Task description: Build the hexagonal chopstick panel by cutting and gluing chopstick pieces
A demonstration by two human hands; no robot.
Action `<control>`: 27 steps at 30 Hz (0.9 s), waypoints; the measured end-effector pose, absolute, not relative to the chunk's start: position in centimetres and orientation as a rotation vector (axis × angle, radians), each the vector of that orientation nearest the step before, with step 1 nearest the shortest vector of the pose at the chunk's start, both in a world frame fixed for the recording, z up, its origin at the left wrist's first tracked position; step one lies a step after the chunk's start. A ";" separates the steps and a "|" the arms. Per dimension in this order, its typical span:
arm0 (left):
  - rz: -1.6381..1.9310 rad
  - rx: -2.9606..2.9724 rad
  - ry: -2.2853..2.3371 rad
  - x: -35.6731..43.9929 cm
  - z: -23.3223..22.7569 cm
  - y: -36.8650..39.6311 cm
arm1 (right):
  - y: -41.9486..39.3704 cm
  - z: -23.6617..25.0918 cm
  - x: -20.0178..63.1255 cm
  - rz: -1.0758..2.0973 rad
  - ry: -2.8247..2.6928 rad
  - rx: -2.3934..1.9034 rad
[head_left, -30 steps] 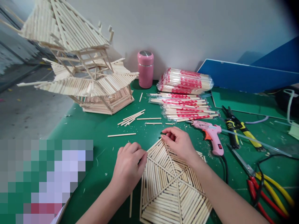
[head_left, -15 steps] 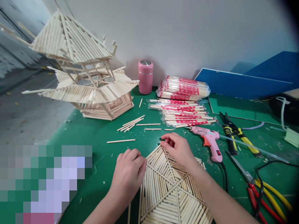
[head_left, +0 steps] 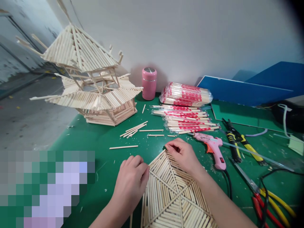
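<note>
A flat panel of wooden sticks [head_left: 163, 193], laid in triangular sections around a centre, lies on the green table in front of me. My left hand [head_left: 131, 177] is closed at the panel's upper left corner, fingertips curled and partly hidden. At the far corner, the thumb and fingers of my right hand [head_left: 181, 155] pinch the panel's tip. Along the edge between both hands runs a thin wooden stick [head_left: 157, 158]. My right forearm passes over the panel's right side.
A stick-built pavilion [head_left: 102, 95] stands at the back left, near a pink flask [head_left: 149, 84]. Wrapped chopsticks [head_left: 185, 117] and loose sticks [head_left: 134, 129] lie behind my hands. A pink glue gun [head_left: 211, 147], cutting pliers [head_left: 237, 142] and scissors [head_left: 251, 182] lie to the right.
The camera view has shifted slightly, so the scene sits a little lower. Both hands keep nearly the same places on the panel's edge.
</note>
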State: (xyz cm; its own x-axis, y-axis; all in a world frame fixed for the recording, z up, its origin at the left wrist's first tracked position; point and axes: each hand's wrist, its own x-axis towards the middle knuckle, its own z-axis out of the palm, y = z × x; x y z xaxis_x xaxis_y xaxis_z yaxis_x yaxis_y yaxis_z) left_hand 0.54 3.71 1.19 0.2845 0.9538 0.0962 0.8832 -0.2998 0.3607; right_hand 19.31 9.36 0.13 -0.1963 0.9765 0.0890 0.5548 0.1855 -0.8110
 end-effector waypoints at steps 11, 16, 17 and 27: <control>0.486 2.356 1.679 0.5 0.9 3.7 | 9.2 0.4 19.1 0.835 -1.927 -1.487; 0.503 2.379 1.666 0.5 0.5 3.6 | 9.3 0.4 19.1 0.825 -1.932 -1.488; 0.502 2.382 1.663 0.5 0.5 3.6 | 9.3 0.4 19.0 0.825 -1.934 -1.488; 0.485 2.364 1.651 0.6 0.3 3.7 | 9.2 0.2 19.1 0.814 -1.952 -1.492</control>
State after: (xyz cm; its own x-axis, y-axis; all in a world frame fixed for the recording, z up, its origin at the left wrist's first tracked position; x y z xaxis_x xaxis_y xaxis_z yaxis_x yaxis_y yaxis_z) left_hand 0.55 3.72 0.31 0.3157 0.9380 0.1434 0.8664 -0.3465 0.3594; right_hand 19.05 9.25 0.17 -0.2360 0.9699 0.0606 0.6393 0.2019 -0.7420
